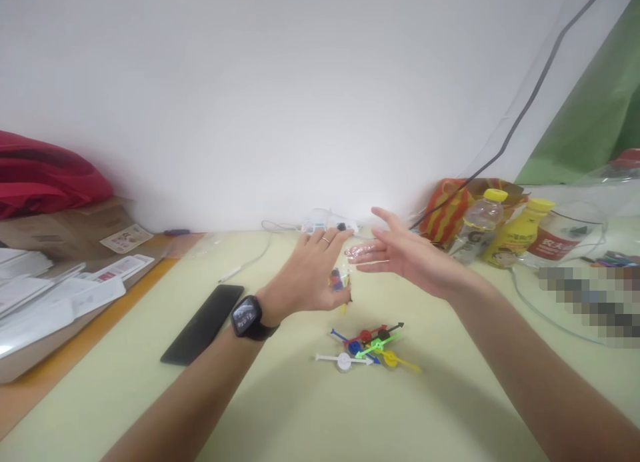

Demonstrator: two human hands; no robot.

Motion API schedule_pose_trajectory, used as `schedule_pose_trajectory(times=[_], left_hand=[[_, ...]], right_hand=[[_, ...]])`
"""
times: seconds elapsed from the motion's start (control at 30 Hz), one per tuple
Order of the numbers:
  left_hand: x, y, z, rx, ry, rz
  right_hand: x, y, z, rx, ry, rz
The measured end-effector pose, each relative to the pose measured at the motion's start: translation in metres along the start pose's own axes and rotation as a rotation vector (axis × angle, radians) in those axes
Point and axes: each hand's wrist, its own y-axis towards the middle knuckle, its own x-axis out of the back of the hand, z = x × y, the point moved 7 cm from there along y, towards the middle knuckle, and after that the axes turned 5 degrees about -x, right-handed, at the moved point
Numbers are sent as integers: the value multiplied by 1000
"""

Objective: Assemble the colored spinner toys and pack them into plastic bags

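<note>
My left hand (310,272) is above the table (280,409), back up, the fingers reaching forward and the thumb lower and apart from them. Some coloured pieces (339,280) show by the gap between thumb and fingers, looking blue, red and yellow; my hand covers part of them and they are blurred, so I cannot tell whether I grip them or how many there are. My right hand (415,257) is wide open, fingers spread towards the left one. A shiny scrap of clear plastic (364,251) lies across its fingers, its edges too faint to follow, and I cannot make out whether it is stuck there or lightly held.

Nearer me, just below my hands, six arrows (379,344) lie crossed in a loose heap: white, blue, red, black, green and yellow. The black and blue ones are partly covered by others. Beyond my fingers, a whitish bundle (320,220) against the wall (310,102) is too blurred to name.

On the right, a yellow bottle (515,235) partly covers a larger bottle (557,239), and a pixelated patch hides part of the table. The red cloth (45,172) and papers (55,295) are cut off at the left edge.
</note>
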Motion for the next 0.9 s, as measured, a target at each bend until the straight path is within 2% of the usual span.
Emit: schedule_pose_trajectory(times=[0.1,0.17,0.27,0.33,0.37,0.4,0.43,0.53,0.6,0.77,0.9], left_hand=[[1,-1,1,0,-1,0],[0,-2,5,3,1,1],[-3,-5,18,19,-6,7],[-5,-8,28,19,-27,19],[-6,-9,32,16,-44,31],[-8,-11,37,15,-65,49],[-10,-12,42,19,-88,68],[-15,-17,58,64,-166,110],[-19,-20,69,103,-232,121],[-29,-26,88,171,-403,127],[-33,-27,91,194,-480,123]], right_hand=[[-4,-3,-4,-39,-43,56],[-1,-6,-2,-40,-103,38],[12,-12,10,47,-295,-131],[19,-17,21,128,-502,-257],[18,-20,25,161,-619,-278],[14,-21,27,183,-732,-250],[5,-21,24,192,-830,-169],[-29,-18,-4,127,-990,237],[-45,-16,-29,45,-1039,424],[-60,-2,-77,-107,-1248,534],[-63,1,-86,-91,-1270,566]])
